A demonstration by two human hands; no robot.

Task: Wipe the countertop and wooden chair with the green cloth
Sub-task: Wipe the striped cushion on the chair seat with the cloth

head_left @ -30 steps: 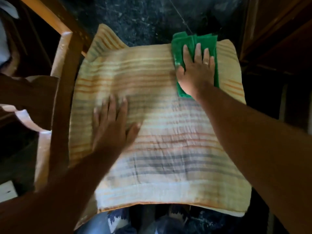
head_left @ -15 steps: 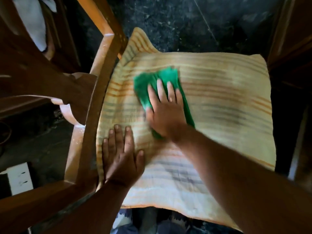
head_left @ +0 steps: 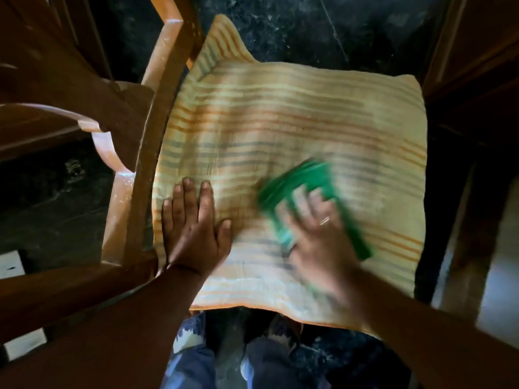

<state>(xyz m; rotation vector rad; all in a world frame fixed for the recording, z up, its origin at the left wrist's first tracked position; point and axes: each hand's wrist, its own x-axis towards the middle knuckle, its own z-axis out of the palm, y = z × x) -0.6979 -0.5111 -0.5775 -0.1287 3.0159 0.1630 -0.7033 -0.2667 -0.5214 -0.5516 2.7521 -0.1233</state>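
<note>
Head view: a striped cushion in yellow, orange and grey is seen from above on the seat of a wooden chair, and every place below is given relative to this cushion. The left hand is laid flat on its near left corner, with the fingers stretched out and close together; nothing is held by it, only the fabric is pressed. The green cloth is found on the near right part of the cushion, folded into a pad and blurred by motion. It is covered partly by the right hand, which lies open on top with spread fingers, palm down. A ring is seen on one finger. The wooden frame of the chair runs along the left edge of the cushion. A dark stone floor is visible beyond the far edge.
</note>
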